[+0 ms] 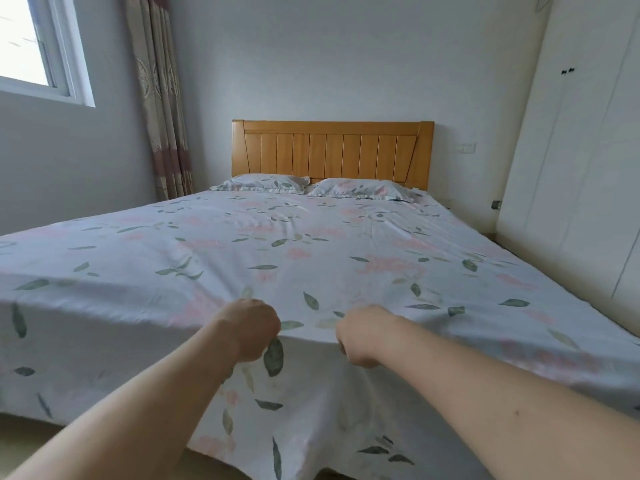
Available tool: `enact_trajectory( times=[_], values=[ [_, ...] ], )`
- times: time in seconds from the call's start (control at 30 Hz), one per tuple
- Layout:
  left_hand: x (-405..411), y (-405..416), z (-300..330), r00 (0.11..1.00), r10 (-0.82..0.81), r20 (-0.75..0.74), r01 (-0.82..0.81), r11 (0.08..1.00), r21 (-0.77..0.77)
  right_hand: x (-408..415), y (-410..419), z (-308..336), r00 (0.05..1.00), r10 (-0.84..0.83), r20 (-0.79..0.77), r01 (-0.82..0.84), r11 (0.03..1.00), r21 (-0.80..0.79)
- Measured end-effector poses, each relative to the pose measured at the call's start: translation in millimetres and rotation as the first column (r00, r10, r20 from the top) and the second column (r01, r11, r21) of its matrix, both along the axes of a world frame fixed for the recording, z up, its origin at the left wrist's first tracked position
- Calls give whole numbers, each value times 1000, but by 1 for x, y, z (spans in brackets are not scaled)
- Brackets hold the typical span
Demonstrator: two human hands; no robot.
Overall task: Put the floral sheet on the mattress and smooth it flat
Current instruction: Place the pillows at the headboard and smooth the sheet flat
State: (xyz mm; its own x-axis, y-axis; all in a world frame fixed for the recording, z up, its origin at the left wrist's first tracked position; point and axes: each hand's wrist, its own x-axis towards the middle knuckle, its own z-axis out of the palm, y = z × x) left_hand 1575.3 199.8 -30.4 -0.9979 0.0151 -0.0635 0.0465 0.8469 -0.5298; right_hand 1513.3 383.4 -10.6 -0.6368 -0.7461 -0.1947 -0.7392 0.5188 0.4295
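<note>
The floral sheet point(311, 251), white with pink flowers and green leaves, lies spread over the whole mattress and hangs down over the foot edge toward me. A few shallow creases run across its far right part. My left hand point(251, 329) grips a fold of the sheet at the foot edge, fingers curled under. My right hand point(362, 336) grips the sheet at the same edge, a short way to the right. The mattress itself is hidden under the sheet.
Two pillows point(265, 183) in matching floral cases lie against the wooden headboard point(332, 150). A white wardrobe point(581, 168) stands close along the bed's right side. A window point(38, 46) and curtain point(157, 98) are on the left wall.
</note>
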Motion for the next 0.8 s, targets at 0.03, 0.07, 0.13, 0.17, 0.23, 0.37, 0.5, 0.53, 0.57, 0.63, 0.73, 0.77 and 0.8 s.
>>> enact_trajectory(
  times=[0.03, 0.07, 0.13, 0.17, 0.23, 0.37, 0.5, 0.53, 0.57, 0.63, 0.73, 0.77, 0.8],
  values=[
    [-2, -1, 1, 1000, 11, -3, -11, 1000, -4, -1, 0, 1, 1000, -6, 4, 6, 1000, -1],
    [-3, -1, 5, 1000, 21, -7, -21, 1000, -5, -3, 0, 4, 1000, -11, 4, 11, 1000, -6],
    [-4, -5, 15, 999, 36, -30, -36, 999, -4, -7, -1, 11, 1000, -9, 5, 9, 1000, -30],
    [-5, -7, 18, 998, 39, -40, -39, 999, -8, -10, -1, 12, 1000, -3, 8, 3, 999, -48],
    [-4, -6, 15, 998, 59, -26, -59, 998, -8, -14, 1, 7, 999, -3, 51, 7, 996, -94],
    [-8, 5, -25, 979, 163, 126, -160, 987, -36, -26, 28, -21, 981, -69, 183, 89, 990, -109],
    [-36, 30, -39, 947, 244, 210, -215, 965, -148, -60, 97, -31, 971, -235, 48, 238, 968, -84],
    [-46, 41, -35, 960, 205, 188, -180, 973, -143, -69, 117, -30, 959, -283, 7, 283, 957, -73],
    [-57, 56, -32, 979, 143, 147, -127, 985, -113, -77, 137, -29, 944, -329, -32, 327, 943, -57],
    [-76, 91, -21, 999, -5, 46, 6, 1000, -14, -89, 174, -29, 914, -395, -94, 396, 918, -13],
    [-98, 152, -18, 989, -148, -6, 148, 985, 86, -102, 222, -37, 891, -428, -152, 437, 899, 30],
    [-102, 166, -21, 987, -163, 2, 162, 983, 87, -105, 229, -40, 894, -416, -163, 428, 903, 43],
    [-107, 181, -24, 985, -171, 10, 170, 983, 69, -109, 235, -42, 901, -405, -157, 418, 907, 53]
  ],
)
